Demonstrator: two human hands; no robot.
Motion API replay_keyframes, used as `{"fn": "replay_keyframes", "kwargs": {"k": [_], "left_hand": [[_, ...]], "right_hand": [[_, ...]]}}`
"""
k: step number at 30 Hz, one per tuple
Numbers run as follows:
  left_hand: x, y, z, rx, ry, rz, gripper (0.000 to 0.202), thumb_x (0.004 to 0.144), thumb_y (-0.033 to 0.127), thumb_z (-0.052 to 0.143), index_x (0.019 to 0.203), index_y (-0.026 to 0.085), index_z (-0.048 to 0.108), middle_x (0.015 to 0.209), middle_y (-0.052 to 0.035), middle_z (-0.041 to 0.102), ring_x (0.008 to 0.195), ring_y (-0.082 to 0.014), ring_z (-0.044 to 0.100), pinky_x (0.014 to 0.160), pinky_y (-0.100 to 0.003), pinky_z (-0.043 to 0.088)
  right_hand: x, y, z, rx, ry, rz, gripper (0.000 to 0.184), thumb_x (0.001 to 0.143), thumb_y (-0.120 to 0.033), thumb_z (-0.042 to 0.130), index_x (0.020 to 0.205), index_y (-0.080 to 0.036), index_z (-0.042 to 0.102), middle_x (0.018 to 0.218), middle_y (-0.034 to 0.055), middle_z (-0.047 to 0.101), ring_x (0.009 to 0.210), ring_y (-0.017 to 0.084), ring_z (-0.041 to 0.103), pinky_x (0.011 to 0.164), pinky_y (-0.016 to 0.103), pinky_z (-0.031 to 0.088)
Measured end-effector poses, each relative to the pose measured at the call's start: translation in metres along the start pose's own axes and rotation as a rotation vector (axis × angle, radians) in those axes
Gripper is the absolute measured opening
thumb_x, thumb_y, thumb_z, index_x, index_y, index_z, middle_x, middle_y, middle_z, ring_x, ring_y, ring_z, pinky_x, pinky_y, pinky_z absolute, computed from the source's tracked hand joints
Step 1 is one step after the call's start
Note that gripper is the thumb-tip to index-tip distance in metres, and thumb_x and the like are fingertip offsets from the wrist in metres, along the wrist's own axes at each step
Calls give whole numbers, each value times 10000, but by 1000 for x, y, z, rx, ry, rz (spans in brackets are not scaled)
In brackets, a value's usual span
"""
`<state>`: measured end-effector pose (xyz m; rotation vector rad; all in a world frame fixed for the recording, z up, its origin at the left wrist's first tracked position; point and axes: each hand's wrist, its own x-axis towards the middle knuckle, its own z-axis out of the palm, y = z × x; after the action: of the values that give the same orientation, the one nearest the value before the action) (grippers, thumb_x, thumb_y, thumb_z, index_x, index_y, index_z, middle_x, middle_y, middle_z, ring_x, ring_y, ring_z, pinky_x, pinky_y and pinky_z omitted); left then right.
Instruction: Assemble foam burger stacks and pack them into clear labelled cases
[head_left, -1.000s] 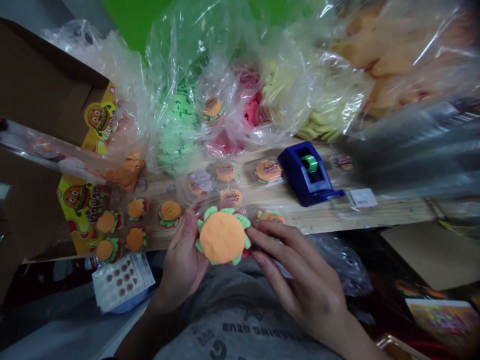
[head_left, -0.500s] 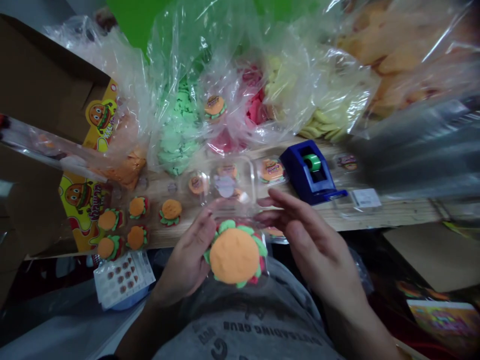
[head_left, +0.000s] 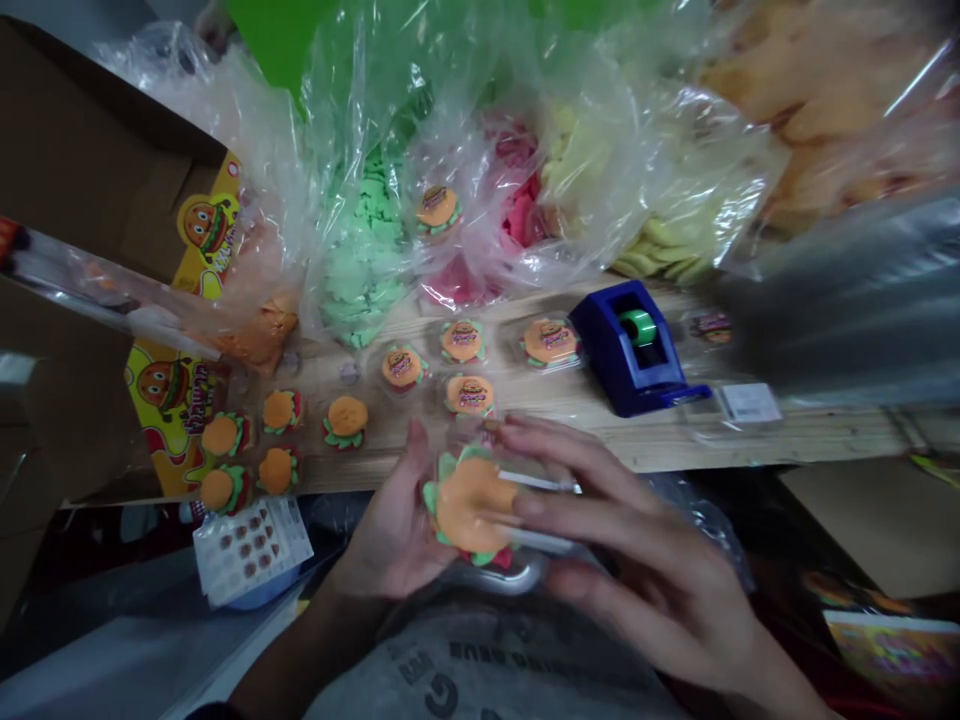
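Note:
My left hand (head_left: 397, 540) is closed around the left side of a clear plastic clamshell box (head_left: 517, 578). Inside lies a large toy burger (head_left: 469, 500) with an orange bun, green frilly leaf edge and some red at the bottom. Across the box from the right reaches my right hand (head_left: 637, 530), its fingers stretched and spread over the lid, somewhat blurred by motion. White glare streaks run along the lid between those fingers. Just beyond the box, small labelled burgers in clear packs (head_left: 470, 396) lie on the wooden bench (head_left: 405, 455).
A blue tape dispenser (head_left: 634, 345) stands behind my right hand. Several unlabelled small burgers (head_left: 279, 470) sit at left by a cardboard display box (head_left: 161, 390). Sticker sheets (head_left: 251, 550) hang below the bench edge. Bags of green (head_left: 364, 250), pink and yellow foam pieces line the back.
The clear lid, raised beyond the burger before, now lies over it. My right hand has moved left and down onto the box. My left hand still holds it.

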<state>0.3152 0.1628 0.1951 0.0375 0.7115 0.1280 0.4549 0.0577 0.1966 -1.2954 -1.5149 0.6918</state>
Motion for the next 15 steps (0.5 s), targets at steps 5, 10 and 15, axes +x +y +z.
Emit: {"fn": "replay_keyframes", "kwargs": {"k": [5,10,15], "left_hand": [[-1,6,12,-16,26,15,629,908,605,248,1191,140,561,963,-85,689,777,-166,651,710,-261,466],[-5,7,18,54,-93,20,701,892,641,205,1197,110,547,1017,-121,676,838,-202,653,671,-268,474],[-16,2,8,86,-141,229,419,817,466,523,1098,160,577,1159,-99,629,1131,-286,554,918,-395,447]], "right_hand": [[-6,-2,12,-223,-9,-197,150,884,-174,564,986,-241,652,1267,55,591,1385,197,294,1158,473,243],[-9,4,15,-284,10,-268,357,848,-97,597,1189,-201,578,1166,63,667,1377,168,311,1169,453,240],[-13,5,11,-184,172,-164,597,904,-253,535,1449,-190,298,1454,33,428,1341,204,381,1119,408,379]]}}
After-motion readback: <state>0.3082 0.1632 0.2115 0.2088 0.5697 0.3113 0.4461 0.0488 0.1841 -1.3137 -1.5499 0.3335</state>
